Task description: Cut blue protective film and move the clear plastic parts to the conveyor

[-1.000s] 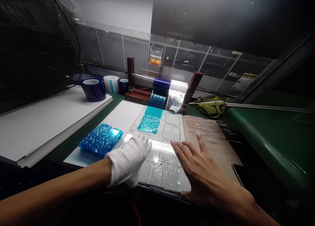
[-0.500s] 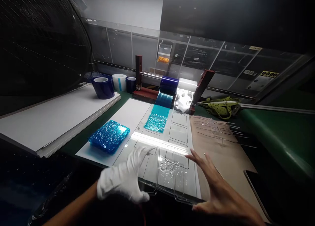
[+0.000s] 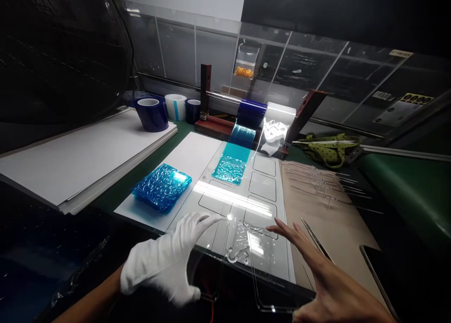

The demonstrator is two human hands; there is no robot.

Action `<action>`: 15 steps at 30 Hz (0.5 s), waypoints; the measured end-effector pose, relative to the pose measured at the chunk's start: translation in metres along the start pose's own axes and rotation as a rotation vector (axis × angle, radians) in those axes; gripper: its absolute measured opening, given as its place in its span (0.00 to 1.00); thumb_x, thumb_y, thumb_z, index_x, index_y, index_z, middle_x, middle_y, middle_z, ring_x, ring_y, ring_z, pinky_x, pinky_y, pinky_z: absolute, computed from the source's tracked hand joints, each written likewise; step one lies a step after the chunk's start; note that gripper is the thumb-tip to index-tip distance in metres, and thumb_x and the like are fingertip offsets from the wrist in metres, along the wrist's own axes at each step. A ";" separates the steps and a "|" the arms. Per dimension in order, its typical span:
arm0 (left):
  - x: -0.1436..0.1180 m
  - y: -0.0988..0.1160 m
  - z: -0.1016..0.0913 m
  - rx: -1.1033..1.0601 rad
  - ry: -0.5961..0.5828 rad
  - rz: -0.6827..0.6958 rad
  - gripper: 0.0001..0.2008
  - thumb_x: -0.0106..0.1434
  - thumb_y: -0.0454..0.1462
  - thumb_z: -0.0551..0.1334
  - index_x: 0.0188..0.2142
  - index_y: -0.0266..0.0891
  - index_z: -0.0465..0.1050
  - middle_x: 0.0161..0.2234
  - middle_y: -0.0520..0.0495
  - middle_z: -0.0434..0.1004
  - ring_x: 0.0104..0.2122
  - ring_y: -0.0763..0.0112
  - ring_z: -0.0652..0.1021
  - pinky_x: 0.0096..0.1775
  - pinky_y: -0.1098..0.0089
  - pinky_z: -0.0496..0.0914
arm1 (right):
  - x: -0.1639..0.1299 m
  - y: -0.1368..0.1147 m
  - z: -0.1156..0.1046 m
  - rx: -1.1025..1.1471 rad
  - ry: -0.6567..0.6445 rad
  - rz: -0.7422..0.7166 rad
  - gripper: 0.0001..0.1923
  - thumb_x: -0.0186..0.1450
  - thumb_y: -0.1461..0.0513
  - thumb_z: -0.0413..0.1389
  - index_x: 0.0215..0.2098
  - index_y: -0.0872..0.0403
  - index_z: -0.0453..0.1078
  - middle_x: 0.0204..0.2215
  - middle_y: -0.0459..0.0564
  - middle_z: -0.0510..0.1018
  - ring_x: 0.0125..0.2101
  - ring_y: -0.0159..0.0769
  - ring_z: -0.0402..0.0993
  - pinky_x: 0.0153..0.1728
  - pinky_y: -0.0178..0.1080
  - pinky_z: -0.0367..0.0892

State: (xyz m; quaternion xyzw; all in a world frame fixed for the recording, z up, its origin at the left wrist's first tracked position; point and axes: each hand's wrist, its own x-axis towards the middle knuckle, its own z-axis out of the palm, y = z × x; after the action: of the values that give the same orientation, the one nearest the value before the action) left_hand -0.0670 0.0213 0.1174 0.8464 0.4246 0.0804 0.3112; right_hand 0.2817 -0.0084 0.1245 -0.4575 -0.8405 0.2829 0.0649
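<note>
Left hand: the left hand [image 3: 165, 264] wears a white glove, fingers spread and laid flat, fingertips on the near-left part of the clear plastic sheet [image 3: 246, 252]; it closes on nothing.
Right hand: the right hand [image 3: 327, 280] is bare, open, fingers stretched toward the sheet's right side; its wrist is cut off by the lower frame edge, and whether the fingertips touch the plastic or hover just above it is hard to tell.
Clear plastic sheet: it lies between the two hands at the near edge of the white template board [image 3: 246, 191], its front part hanging past the table edge; being transparent, its outline shows only by glints and thin edge lines.
Template board: printed with rounded rectangles; a strip of blue film [image 3: 230, 165] covers the far ones.
Film rolls: a blue roll [image 3: 251, 111] and a clear roll [image 3: 280, 114] sit on a rod at the back.
Left of the board: a crumpled blue film stack [image 3: 162, 187] rests on white card.
Right of the board: tweezers [image 3: 317, 241] lie on brown paper [image 3: 327, 210], just beside the right fingers; farther back, several clear strips [image 3: 317, 180] are barely readable.
Far left: tape rolls [image 3: 152, 112] on a stack of white boards [image 3: 70, 158]; a dark fan guard fills the corner.
</note>
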 end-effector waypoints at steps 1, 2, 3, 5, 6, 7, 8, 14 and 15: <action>-0.002 -0.001 -0.002 -0.016 -0.019 -0.005 0.62 0.35 0.39 0.70 0.65 0.53 0.35 0.62 0.41 0.52 0.59 0.46 0.63 0.55 0.51 0.66 | 0.003 0.000 0.001 0.031 -0.026 -0.014 0.64 0.51 0.52 0.67 0.68 0.43 0.23 0.66 0.59 0.52 0.65 0.62 0.36 0.56 0.72 0.41; -0.003 -0.002 -0.004 -0.030 -0.035 -0.017 0.62 0.35 0.38 0.70 0.66 0.53 0.35 0.62 0.41 0.52 0.58 0.46 0.63 0.54 0.52 0.67 | 0.007 -0.001 0.001 0.064 -0.045 -0.027 0.63 0.51 0.52 0.67 0.68 0.42 0.24 0.66 0.58 0.52 0.65 0.60 0.38 0.57 0.70 0.38; -0.005 -0.003 -0.006 -0.044 -0.058 -0.028 0.63 0.34 0.37 0.70 0.66 0.53 0.36 0.62 0.41 0.53 0.58 0.47 0.64 0.53 0.53 0.68 | 0.011 -0.003 0.000 0.104 -0.060 -0.042 0.62 0.51 0.50 0.66 0.68 0.41 0.26 0.65 0.57 0.53 0.65 0.59 0.40 0.58 0.69 0.35; -0.010 -0.006 -0.007 -0.067 -0.090 -0.017 0.62 0.33 0.37 0.70 0.66 0.54 0.38 0.61 0.43 0.55 0.57 0.48 0.66 0.52 0.54 0.69 | 0.019 -0.004 -0.005 0.209 -0.099 -0.082 0.59 0.52 0.45 0.64 0.68 0.42 0.30 0.64 0.57 0.57 0.64 0.57 0.45 0.59 0.67 0.35; -0.013 -0.008 -0.006 -0.075 -0.094 0.000 0.61 0.33 0.37 0.69 0.65 0.54 0.40 0.61 0.44 0.57 0.56 0.47 0.67 0.52 0.54 0.69 | 0.022 -0.004 -0.008 0.265 -0.120 -0.108 0.58 0.52 0.42 0.62 0.69 0.42 0.32 0.63 0.57 0.59 0.64 0.56 0.49 0.60 0.65 0.37; -0.017 -0.011 -0.003 -0.074 -0.077 0.012 0.60 0.34 0.39 0.69 0.65 0.54 0.41 0.60 0.45 0.58 0.56 0.47 0.67 0.51 0.53 0.70 | 0.024 -0.003 -0.011 0.313 -0.146 -0.130 0.57 0.52 0.40 0.60 0.69 0.43 0.34 0.62 0.57 0.60 0.63 0.55 0.52 0.60 0.63 0.40; -0.021 -0.016 0.000 -0.066 -0.043 0.012 0.58 0.35 0.40 0.68 0.65 0.55 0.42 0.60 0.45 0.58 0.56 0.46 0.68 0.50 0.52 0.70 | 0.027 -0.001 -0.014 0.344 -0.162 -0.141 0.57 0.52 0.38 0.59 0.69 0.44 0.35 0.62 0.58 0.61 0.62 0.54 0.54 0.61 0.61 0.44; -0.033 -0.040 0.027 0.068 0.411 -0.254 0.58 0.40 0.46 0.67 0.66 0.47 0.35 0.61 0.36 0.51 0.60 0.39 0.59 0.54 0.40 0.62 | 0.073 0.002 0.002 0.091 0.103 0.045 0.57 0.55 0.42 0.59 0.69 0.50 0.31 0.63 0.63 0.56 0.64 0.56 0.48 0.60 0.65 0.42; -0.032 -0.041 0.030 0.058 0.522 -0.312 0.56 0.42 0.47 0.66 0.65 0.45 0.36 0.60 0.35 0.53 0.59 0.40 0.61 0.54 0.40 0.62 | 0.090 -0.001 0.011 0.024 0.154 0.072 0.58 0.54 0.42 0.60 0.69 0.52 0.30 0.63 0.65 0.56 0.64 0.57 0.49 0.59 0.67 0.37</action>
State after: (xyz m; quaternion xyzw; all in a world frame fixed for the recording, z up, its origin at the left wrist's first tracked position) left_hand -0.1024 0.0016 0.0736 0.7302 0.6173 0.2341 0.1760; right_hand 0.2251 0.0587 0.1023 -0.5069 -0.8126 0.2594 0.1245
